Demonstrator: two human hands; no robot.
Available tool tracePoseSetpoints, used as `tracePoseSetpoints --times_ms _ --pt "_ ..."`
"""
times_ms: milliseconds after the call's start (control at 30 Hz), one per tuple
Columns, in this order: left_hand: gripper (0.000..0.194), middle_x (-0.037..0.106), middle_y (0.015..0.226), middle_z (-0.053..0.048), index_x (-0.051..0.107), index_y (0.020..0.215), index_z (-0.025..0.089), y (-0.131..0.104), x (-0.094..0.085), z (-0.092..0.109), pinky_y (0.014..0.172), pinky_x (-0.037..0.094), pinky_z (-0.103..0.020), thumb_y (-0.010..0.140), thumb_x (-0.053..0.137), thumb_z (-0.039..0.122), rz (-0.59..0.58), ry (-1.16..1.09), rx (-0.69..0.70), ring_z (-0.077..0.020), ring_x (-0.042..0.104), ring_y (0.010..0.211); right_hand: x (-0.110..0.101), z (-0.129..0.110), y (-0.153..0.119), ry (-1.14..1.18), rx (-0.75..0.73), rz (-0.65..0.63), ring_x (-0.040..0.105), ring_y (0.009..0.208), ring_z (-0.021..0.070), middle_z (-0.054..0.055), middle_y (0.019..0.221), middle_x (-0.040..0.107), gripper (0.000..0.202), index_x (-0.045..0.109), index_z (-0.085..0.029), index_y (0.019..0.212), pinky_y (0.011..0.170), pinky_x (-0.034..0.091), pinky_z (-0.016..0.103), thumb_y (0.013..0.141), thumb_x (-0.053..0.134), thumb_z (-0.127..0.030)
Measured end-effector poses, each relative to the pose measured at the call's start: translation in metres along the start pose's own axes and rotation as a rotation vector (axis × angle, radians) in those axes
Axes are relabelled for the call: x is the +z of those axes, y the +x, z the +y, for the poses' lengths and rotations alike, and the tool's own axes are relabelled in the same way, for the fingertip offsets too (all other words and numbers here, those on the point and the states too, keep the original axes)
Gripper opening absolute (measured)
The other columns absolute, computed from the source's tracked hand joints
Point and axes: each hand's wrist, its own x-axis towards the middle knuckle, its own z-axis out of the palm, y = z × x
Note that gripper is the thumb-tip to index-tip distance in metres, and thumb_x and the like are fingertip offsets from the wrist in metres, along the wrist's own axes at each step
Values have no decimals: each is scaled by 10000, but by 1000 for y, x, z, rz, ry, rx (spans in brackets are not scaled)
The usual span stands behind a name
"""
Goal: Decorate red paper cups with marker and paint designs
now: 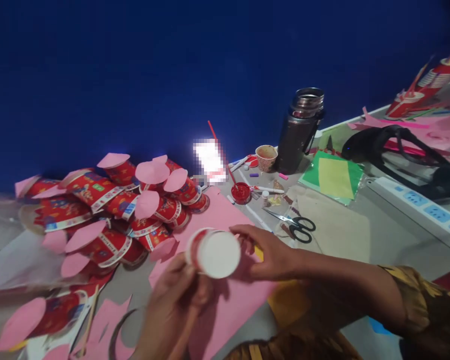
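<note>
Above a flat pink paper sheet (pixel 217 205) is a tilted red-and-white paper cup (pixel 220 254), its plain, round white end showing. The left fingers (pixel 178 280) clamp its side; whether the curled right fingers (pixel 245 232) grip it, I cannot tell.

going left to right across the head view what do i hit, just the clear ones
Pile of decorated red cups → left hand → held cup → right hand → green and yellow sheets → white power strip
</note>
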Motion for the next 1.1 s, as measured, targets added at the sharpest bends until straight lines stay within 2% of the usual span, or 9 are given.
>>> tracePoseSetpoints --times_ms 67,133,300,433,567,667,867,967,1100 --pt "367 622 626 27 728 927 133 18 16 -12 498 431 -192 775 979 352 -53 -25 -42 -84 531 514 -2 -4 0 116 41 36 695 1264 307 173 1516 632 1079 470 -226 1602 1088 569 439 682 1003 -410" --pt "436 607 572 34 714 866 139 32 26 -20 476 367 -169 668 1033 361 -75 -46 -65 -74 506 491 -3 -5 1 188 69 51 651 1369 335 185 1555 600 1146 449 -226 1616 1140 541 457 633 1020 -363" --pt "427 595 513 35 715 906 162 43 27 -28 477 359 -181 676 1002 379 -48 -28 -48 -90 486 459 -3 -7 5 260 174 75 702 1236 271 141 1439 676 865 577 -204 1516 1058 586 412 734 933 -311" --pt "373 728 740 -12 747 1033 204 43 23 -35 588 504 -263 744 941 337 -1 85 54 -153 616 599 -7 -10 9 344 236 39 732 1091 254 87 1239 755 663 701 -191 1337 935 634 393 764 931 -432" --pt "503 780 1269 -74 771 1232 267 39 25 -39 937 575 -304 755 930 289 92 351 291 -249 727 1124 -7 -9 11 391 354 27 748 914 234 58 1080 780 576 729 -200 1267 757 646 351 798 887 -494" --pt "498 793 1236 -77 768 1247 278 34 33 -42 1039 567 -356 780 923 360 49 288 261 -282 721 1186 -8 -8 12 304 354 47 725 876 220 49 1038 775 560 742 -186 1239 749 622 330 793 885 -493" --pt "580 832 1049 -85 796 1173 254 32 37 -44 991 634 -422 673 1007 456 113 172 186 -337 768 1117 -9 -12 10 9 177 -96 619 685 151 5 825 739 535 777 -164 1210 643 484 257 927 740 -616" --pt "605 845 1090 -116 811 1175 241 35 28 -36 969 666 -456 659 1010 484 129 32 95 -382 780 1151 -26 -22 8 -209 71 19 632 670 157 12 747 732 420 805 -183 1082 643 449 261 1012 642 -563" --pt "610 855 1098 -124 850 1113 259 43 10 -25 938 701 -535 602 1015 548 77 -127 -59 -455 782 1162 -88 -37 1 -529 54 384 638 675 157 27 761 762 324 759 -200 845 665 442 267 1045 585 -386"
